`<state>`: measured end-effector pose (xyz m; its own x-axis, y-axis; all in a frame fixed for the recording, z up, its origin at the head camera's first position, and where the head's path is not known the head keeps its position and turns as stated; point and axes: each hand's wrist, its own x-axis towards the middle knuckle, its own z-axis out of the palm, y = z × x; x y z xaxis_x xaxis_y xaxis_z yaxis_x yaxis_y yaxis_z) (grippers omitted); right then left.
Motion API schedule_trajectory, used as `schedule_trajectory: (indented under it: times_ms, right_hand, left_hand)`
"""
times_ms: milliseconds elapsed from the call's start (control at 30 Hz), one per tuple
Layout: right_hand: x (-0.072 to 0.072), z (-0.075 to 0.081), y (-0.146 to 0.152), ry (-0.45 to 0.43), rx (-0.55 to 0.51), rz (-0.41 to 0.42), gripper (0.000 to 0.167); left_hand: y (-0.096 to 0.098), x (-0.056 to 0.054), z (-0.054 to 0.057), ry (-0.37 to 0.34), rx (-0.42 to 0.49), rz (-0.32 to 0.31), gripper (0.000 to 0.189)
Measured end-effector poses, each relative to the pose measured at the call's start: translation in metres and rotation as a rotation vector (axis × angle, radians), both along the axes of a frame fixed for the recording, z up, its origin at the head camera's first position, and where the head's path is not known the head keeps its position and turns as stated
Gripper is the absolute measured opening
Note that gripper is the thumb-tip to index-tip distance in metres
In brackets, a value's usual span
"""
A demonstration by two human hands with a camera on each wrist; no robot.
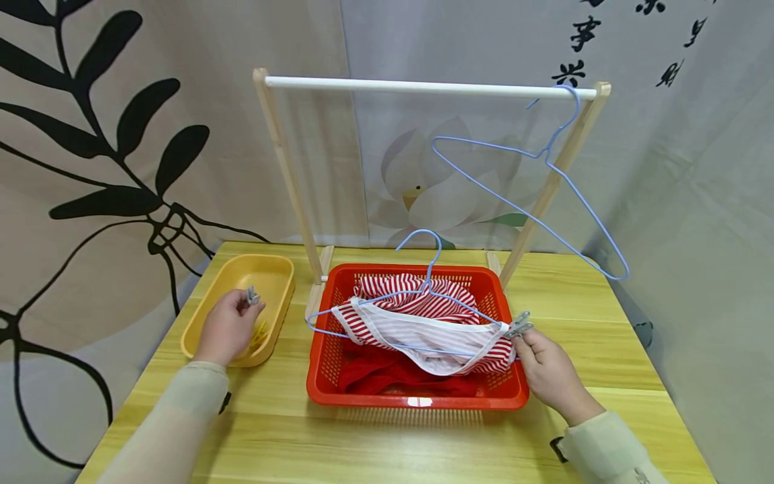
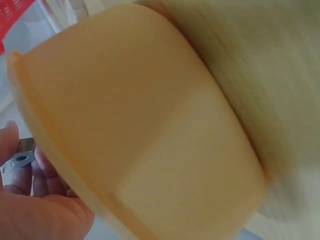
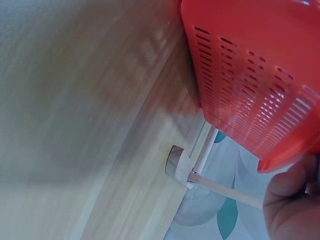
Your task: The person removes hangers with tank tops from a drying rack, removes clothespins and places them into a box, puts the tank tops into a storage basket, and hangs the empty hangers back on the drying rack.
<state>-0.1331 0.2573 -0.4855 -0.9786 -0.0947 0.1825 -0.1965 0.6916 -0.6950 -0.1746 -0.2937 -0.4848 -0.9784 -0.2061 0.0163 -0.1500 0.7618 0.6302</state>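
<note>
Over the yellow tray point(image 1: 279, 289), my left hand point(image 1: 226, 329) pinches a grey clothespin point(image 1: 252, 296); the left wrist view shows that clothespin point(image 2: 22, 154) between thumb and fingers. My right hand point(image 1: 553, 376) pinches another grey clothespin point(image 1: 519, 325) at the right end of a blue hanger point(image 1: 429, 269). Red-and-white striped briefs point(image 1: 435, 343) with white trim lie spread along this hanger, their right corner at the clothespin. Hanger and briefs rest over a red basket point(image 1: 417, 402). In the right wrist view, my right hand point(image 3: 295, 200) is partly cut off beside the basket.
More striped cloth point(image 1: 405, 286) and a red cloth point(image 1: 387, 373) lie in the basket. Yellow clothespins point(image 1: 259, 336) sit in the tray. Behind stands a rack with a white rod point(image 1: 423, 85); a second blue hanger point(image 1: 547, 158) hangs at its right end.
</note>
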Motion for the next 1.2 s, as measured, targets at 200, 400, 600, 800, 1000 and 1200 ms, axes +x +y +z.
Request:
schedule_trajectory:
  times_ms: [200,400,600,800,1000,1200]
  right_hand:
    - [0.0,-0.002,0.0,0.024,0.011,0.002,0.018]
    - [-0.001,-0.003,0.0,0.029,0.014,0.001,0.018]
    - [-0.001,-0.003,-0.001,0.044,0.008,0.0,0.018]
    - [-0.003,-0.005,-0.001,0.056,0.028,-0.003,0.018]
    - [-0.005,-0.007,-0.001,0.045,0.029,-0.012,0.018]
    - [-0.005,-0.007,-0.001,0.024,0.009,-0.008,0.019]
  left_hand:
    - [-0.006,-0.002,-0.005,-0.044,-0.024,0.048,0.042]
    - [-0.014,-0.004,-0.011,-0.061,-0.022,0.094,0.072]
    - [-0.022,-0.005,-0.018,-0.07,-0.093,0.062,0.069]
    - [-0.029,-0.005,-0.026,-0.055,-0.167,0.018,0.06]
    - [-0.03,-0.008,-0.025,-0.101,-0.196,0.006,0.058]
    - [-0.031,-0.011,-0.027,-0.203,-0.218,0.023,0.059]
